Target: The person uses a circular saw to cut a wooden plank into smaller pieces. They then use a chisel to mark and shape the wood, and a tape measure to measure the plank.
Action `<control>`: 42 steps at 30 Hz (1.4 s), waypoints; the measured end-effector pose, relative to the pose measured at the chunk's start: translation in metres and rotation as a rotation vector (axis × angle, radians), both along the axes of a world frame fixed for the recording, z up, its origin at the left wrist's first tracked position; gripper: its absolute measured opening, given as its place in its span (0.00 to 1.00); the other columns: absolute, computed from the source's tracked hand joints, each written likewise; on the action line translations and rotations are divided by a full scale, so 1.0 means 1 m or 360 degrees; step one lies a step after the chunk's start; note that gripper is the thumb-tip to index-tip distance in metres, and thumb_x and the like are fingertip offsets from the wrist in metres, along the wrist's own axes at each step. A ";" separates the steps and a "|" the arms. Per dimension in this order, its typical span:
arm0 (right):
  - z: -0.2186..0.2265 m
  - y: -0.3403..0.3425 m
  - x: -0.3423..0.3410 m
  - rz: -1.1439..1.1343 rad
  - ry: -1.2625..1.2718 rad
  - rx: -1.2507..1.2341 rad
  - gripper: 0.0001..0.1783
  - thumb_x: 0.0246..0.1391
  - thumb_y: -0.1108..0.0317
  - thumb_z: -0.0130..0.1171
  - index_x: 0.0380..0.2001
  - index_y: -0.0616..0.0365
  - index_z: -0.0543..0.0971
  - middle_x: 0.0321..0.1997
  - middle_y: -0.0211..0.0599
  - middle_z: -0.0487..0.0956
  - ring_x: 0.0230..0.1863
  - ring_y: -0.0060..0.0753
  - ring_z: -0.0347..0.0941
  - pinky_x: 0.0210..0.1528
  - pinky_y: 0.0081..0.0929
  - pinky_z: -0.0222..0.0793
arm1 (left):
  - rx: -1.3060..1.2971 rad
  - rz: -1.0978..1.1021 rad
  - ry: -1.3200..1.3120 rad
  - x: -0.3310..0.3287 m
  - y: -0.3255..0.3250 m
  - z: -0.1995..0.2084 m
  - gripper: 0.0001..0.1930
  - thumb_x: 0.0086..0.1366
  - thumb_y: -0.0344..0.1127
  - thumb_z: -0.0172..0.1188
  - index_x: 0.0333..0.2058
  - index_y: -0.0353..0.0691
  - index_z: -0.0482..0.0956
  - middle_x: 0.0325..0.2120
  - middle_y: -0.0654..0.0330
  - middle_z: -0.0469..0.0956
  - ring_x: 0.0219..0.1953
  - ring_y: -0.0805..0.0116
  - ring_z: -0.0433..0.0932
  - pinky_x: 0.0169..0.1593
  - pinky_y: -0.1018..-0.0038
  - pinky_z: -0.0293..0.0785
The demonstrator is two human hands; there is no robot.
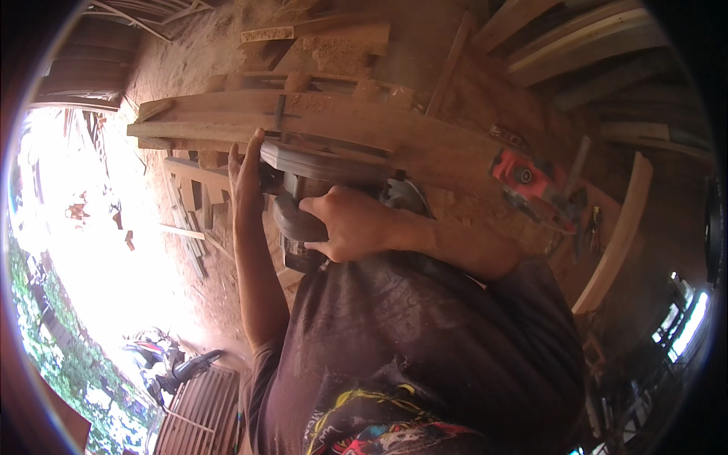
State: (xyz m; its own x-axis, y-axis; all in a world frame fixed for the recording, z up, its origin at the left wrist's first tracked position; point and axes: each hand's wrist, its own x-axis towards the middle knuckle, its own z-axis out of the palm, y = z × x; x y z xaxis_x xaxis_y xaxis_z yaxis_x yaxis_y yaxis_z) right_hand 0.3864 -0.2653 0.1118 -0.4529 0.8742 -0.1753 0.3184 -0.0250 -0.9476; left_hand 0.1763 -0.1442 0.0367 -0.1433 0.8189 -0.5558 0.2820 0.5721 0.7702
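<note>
Dark short-sleeved T-shirt (425,341) dusted with sawdust, bright multicoloured print (379,432) on the front, bare forearms

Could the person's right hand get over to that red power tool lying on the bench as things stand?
Probably yes: the red power tool lies uncovered on the bench to the right. But the right hand is gripping the grey saw.

You're in an open-sided woodworking shop: sawdust (227,53) covers the ground, planks (576,38) lean in stacks, offcuts (189,220) lie scattered, and a red power saw (531,182) rests on the bench (455,152).
</note>
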 end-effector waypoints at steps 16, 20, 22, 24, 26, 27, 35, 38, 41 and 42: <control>0.007 0.022 -0.018 0.0010 -0.0027 -0.0133 0.21 0.51 0.64 0.74 0.41 0.72 0.83 0.37 0.68 0.85 0.47 0.67 0.85 0.53 0.53 0.81 | 0.0070 -0.0153 -0.0080 -0.027 0.017 -0.001 0.46 0.65 0.54 0.71 0.68 0.24 0.62 0.34 0.59 0.78 0.30 0.71 0.79 0.40 0.74 0.78; 0.000 0.022 -0.024 -0.0049 0.0018 0.0067 0.24 0.51 0.62 0.78 0.40 0.72 0.81 0.31 0.65 0.83 0.39 0.65 0.86 0.44 0.49 0.81 | 0.0298 -0.0387 -0.0026 -0.046 0.016 -0.022 0.16 0.68 0.34 0.64 0.51 0.34 0.82 0.46 0.53 0.84 0.35 0.69 0.82 0.58 0.69 0.80; -0.001 0.023 -0.026 -0.0046 0.0009 0.0075 0.24 0.51 0.62 0.78 0.40 0.73 0.81 0.32 0.66 0.84 0.40 0.65 0.86 0.45 0.49 0.81 | 0.0224 -0.0484 -0.0178 -0.062 0.021 -0.033 0.23 0.67 0.34 0.63 0.58 0.32 0.74 0.43 0.53 0.84 0.34 0.68 0.83 0.51 0.70 0.80; 0.001 0.027 -0.027 -0.0033 -0.0001 0.0053 0.24 0.51 0.62 0.78 0.40 0.73 0.81 0.33 0.66 0.84 0.41 0.65 0.86 0.45 0.48 0.81 | 0.0097 -0.0447 -0.0405 -0.072 0.026 -0.039 0.36 0.68 0.36 0.61 0.71 0.27 0.60 0.36 0.54 0.84 0.31 0.66 0.84 0.35 0.70 0.82; 0.008 0.032 -0.029 -0.0012 -0.0018 0.0000 0.25 0.52 0.61 0.78 0.41 0.73 0.81 0.33 0.66 0.84 0.42 0.65 0.86 0.46 0.48 0.81 | 0.0046 -0.0373 -0.0505 -0.078 0.030 -0.040 0.42 0.67 0.33 0.59 0.75 0.25 0.54 0.36 0.53 0.84 0.31 0.65 0.85 0.31 0.70 0.83; 0.005 0.032 -0.030 -0.0021 -0.0013 0.0026 0.25 0.52 0.61 0.78 0.41 0.73 0.82 0.33 0.66 0.84 0.42 0.65 0.86 0.46 0.48 0.81 | 0.0045 -0.0357 -0.0494 -0.074 0.030 -0.034 0.42 0.66 0.32 0.59 0.76 0.25 0.53 0.37 0.52 0.84 0.32 0.64 0.85 0.31 0.70 0.83; 0.005 0.041 -0.041 -0.0031 -0.0054 0.0084 0.24 0.53 0.62 0.77 0.42 0.73 0.82 0.33 0.66 0.84 0.42 0.64 0.86 0.47 0.48 0.81 | 0.0136 -0.0381 -0.0339 -0.078 0.032 -0.039 0.48 0.64 0.25 0.61 0.78 0.23 0.45 0.44 0.46 0.86 0.34 0.66 0.86 0.33 0.73 0.84; 0.005 0.044 -0.044 -0.0044 -0.0027 0.0068 0.23 0.53 0.62 0.76 0.42 0.72 0.83 0.34 0.64 0.85 0.42 0.64 0.86 0.47 0.47 0.81 | 0.0193 -0.0389 -0.0191 -0.079 0.034 -0.044 0.47 0.63 0.24 0.62 0.77 0.22 0.48 0.42 0.46 0.86 0.32 0.66 0.86 0.31 0.73 0.84; 0.010 0.048 -0.044 -0.0050 -0.0024 0.0005 0.22 0.54 0.63 0.76 0.43 0.72 0.83 0.35 0.64 0.85 0.43 0.63 0.86 0.48 0.46 0.81 | 0.0209 -0.0460 -0.0078 -0.079 0.041 -0.046 0.47 0.63 0.24 0.63 0.77 0.21 0.48 0.41 0.45 0.87 0.31 0.64 0.87 0.31 0.72 0.85; 0.010 0.049 -0.046 -0.0061 -0.0046 -0.0012 0.22 0.52 0.62 0.76 0.42 0.70 0.84 0.36 0.64 0.85 0.44 0.62 0.86 0.50 0.47 0.81 | 0.0214 -0.0487 -0.0046 -0.080 0.043 -0.046 0.47 0.63 0.24 0.63 0.77 0.21 0.48 0.40 0.45 0.87 0.31 0.64 0.87 0.31 0.71 0.85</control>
